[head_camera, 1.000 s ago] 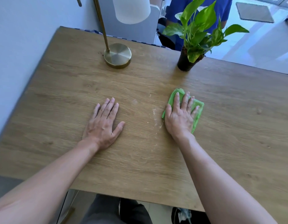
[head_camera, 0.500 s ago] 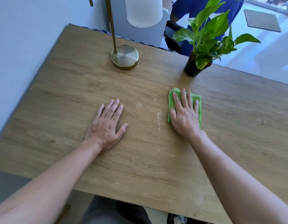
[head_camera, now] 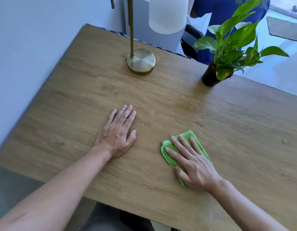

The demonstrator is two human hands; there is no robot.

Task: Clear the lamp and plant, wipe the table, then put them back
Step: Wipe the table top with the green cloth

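My right hand [head_camera: 195,165] lies flat, fingers [head_camera: 179,144] spread, pressing a folded green cloth [head_camera: 171,155] onto the wooden surface [head_camera: 244,130]. It has slid nearer me than half a second ago, and the pale crumbs there are gone. My left hand [head_camera: 116,134] rests open, holding nothing. The brass lamp [head_camera: 141,61] and black-potted green plant [head_camera: 211,77] stand at the far edge, so wiping seems underway around them.

The right hand [head_camera: 193,164] hid much of the green cloth [head_camera: 186,139], the lamp [head_camera: 141,61] lost its stem top and most of its shade at twelve o'clock, leaves of the plant [head_camera: 234,52] concealed the pot's rim, and the blurred table [head_camera: 77,97] perhaps ran past three o'clock.
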